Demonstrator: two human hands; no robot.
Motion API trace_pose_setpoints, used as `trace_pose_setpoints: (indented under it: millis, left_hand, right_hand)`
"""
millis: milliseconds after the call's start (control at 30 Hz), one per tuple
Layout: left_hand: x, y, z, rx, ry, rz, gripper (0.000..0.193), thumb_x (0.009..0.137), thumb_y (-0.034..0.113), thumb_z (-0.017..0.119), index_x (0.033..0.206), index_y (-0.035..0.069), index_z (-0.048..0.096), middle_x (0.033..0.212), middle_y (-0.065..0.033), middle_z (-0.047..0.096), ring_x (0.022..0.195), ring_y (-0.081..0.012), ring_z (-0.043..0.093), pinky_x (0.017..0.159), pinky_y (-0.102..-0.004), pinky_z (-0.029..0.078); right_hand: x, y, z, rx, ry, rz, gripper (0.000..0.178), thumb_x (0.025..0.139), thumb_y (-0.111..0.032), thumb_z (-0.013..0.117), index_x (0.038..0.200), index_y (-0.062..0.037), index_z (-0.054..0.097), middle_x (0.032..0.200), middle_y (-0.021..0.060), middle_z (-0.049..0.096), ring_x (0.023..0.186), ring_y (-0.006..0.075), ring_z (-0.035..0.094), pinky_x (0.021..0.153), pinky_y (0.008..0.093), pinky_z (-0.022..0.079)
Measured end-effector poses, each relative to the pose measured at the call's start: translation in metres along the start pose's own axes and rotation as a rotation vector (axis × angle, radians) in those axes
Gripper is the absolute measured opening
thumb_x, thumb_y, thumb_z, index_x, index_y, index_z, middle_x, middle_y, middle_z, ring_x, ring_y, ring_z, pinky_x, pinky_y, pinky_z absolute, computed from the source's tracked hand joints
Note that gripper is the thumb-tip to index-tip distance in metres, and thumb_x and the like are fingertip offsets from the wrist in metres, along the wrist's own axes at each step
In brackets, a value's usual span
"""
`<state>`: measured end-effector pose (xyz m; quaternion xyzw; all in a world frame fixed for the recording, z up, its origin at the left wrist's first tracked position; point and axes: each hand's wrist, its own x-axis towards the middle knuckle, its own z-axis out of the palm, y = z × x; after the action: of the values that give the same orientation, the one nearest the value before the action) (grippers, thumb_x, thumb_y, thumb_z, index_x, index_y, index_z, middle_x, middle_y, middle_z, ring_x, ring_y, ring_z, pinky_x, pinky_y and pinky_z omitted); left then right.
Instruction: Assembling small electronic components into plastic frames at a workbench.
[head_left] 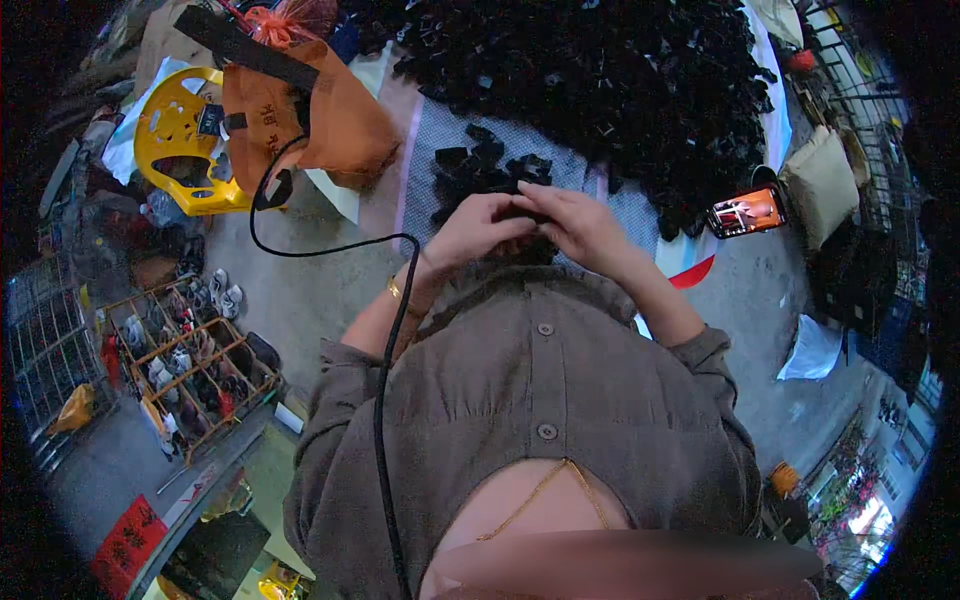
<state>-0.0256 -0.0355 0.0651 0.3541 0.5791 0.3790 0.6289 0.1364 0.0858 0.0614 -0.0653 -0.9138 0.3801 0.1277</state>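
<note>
My left hand (482, 232) and my right hand (582, 230) meet in front of my body, fingers bent and fingertips drawn together. Whatever they pinch is hidden by the fingers; something dark shows just beneath them. Right beyond the hands, a small cluster of black pieces (485, 155) lies on a pale patterned sheet (420, 170). Farther off spreads a large heap of similar black pieces (590, 75); their exact kind is too unclear to tell.
A phone (747, 213) with a lit screen stands to the right, near a beige sack (822, 185). On the left are an orange-brown bag (350, 125), a yellow plastic chair (160, 130) and a shoe rack (205, 385). A black cable (382, 420) runs across my left side.
</note>
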Motion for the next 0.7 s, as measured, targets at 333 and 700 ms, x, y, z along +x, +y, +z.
trace_pose_setpoints:
  millis: [333, 700]
  left_hand:
    - [0.019, -0.034, -0.015, 0.915, 0.376, 0.372, 0.028, 0.076, 0.024, 0.066, 0.1, 0.009, 0.063, 0.08, -0.01, 0.06, 0.08, -0.0271, 0.055, 0.072, -0.0364, 0.043]
    - [0.095, -0.062, -0.076, 0.981, 0.777, 0.492, 0.018, 0.075, 0.016, 0.061, 0.09, 0.007, 0.065, 0.095, -0.012, 0.06, 0.089, -0.0292, 0.053, 0.075, -0.0362, 0.043]
  right_hand:
    - [0.05, 0.106, 0.036, -0.359, 0.307, 0.271, 0.016, 0.076, -0.016, 0.062, 0.089, -0.0059, 0.063, 0.095, 0.0085, 0.058, 0.081, 0.0243, 0.059, 0.064, 0.0332, 0.05]
    - [0.058, 0.114, 0.049, -0.402, 0.327, 0.223, 0.015, 0.07, -0.014, 0.065, 0.082, -0.0064, 0.06, 0.088, 0.0105, 0.056, 0.077, 0.0242, 0.057, 0.06, 0.034, 0.05]
